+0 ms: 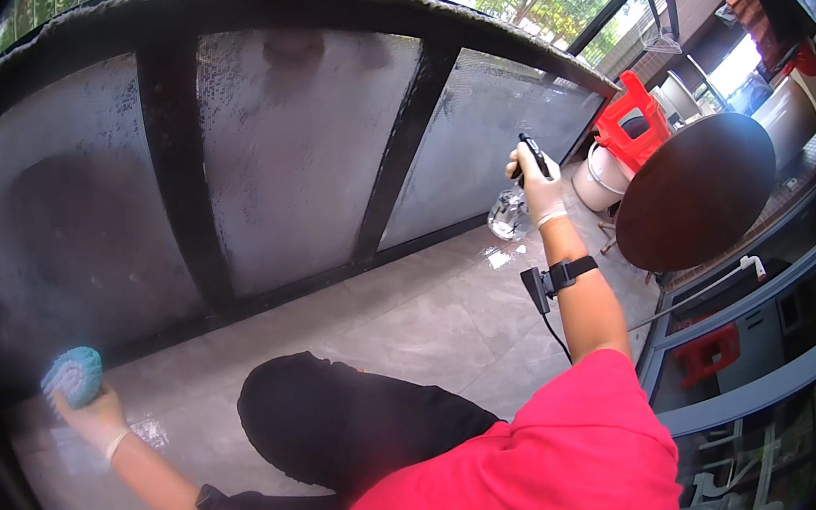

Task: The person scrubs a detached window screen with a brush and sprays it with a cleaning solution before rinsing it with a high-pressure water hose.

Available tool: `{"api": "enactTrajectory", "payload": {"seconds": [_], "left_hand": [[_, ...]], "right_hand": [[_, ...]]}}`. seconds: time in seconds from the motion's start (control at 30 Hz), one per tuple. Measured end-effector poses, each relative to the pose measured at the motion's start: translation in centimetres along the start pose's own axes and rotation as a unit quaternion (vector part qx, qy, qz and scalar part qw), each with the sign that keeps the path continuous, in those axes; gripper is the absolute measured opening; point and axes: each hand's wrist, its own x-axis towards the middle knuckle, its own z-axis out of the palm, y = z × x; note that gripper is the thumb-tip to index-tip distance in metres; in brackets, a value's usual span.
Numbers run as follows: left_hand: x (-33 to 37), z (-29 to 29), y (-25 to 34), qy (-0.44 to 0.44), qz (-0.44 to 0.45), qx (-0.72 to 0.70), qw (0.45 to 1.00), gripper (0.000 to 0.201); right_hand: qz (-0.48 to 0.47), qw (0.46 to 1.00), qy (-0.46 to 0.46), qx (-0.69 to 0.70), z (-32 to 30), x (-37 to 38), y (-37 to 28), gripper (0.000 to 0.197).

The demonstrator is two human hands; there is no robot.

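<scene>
My right hand (543, 187), gloved, is closed around the bottle (508, 215), just right of the picture's centre. My left hand (99, 421), also gloved, grips the sponge (76, 377) at the lower left. My arms are spread wide, so bottle and sponge sit well apart, with my bent knee low between them.

What counts most is how each stands to the glass. The right panel (481, 141) lies up and to the left of my right hand, which is clearly the nearer one to it; the bottle's head overlaps that panel's right part in view. The left panel (61, 214) rises above the sponge, on my left hand's side. I cannot tell whether the sponge touches anything beyond my fingers. The middle panel (306, 156) lies between my two hands, higher in the frame.

The bottle's long axis slants from the black trigger head at upper right down to the clear body at lower left, with dark marks on its side. The sponge is rounded and thick, teal with a paler, ridged face. All three panels look cloudy, with speckled patches near the black frame (183, 180).
</scene>
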Motion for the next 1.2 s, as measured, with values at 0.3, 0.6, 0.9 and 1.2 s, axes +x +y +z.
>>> {"api": "enactTrajectory", "payload": {"seconds": [0.3,0.6,0.9,1.2], "left_hand": [[-3.1,2.7,-0.9,0.030,-0.014,-0.004,0.999,0.039],[3.8,-3.5,-1.6,-0.067,0.114,0.231,0.964,0.043],[-2.6,2.0,-2.0,0.008,0.004,0.050,0.999,0.040],[8.0,-6.6,-1.6,-0.124,0.124,0.244,0.954,0.054]], "right_hand": [[-0.005,0.981,0.194,-0.006,-3.8,6.6,1.9,0.024],[-0.015,0.962,0.273,0.027,-8.1,5.9,5.5,0.024],[0.227,0.962,0.144,-0.045,-8.4,-1.1,10.5,0.030],[0.196,0.979,0.041,-0.023,-3.5,-5.9,13.2,0.024]]}}
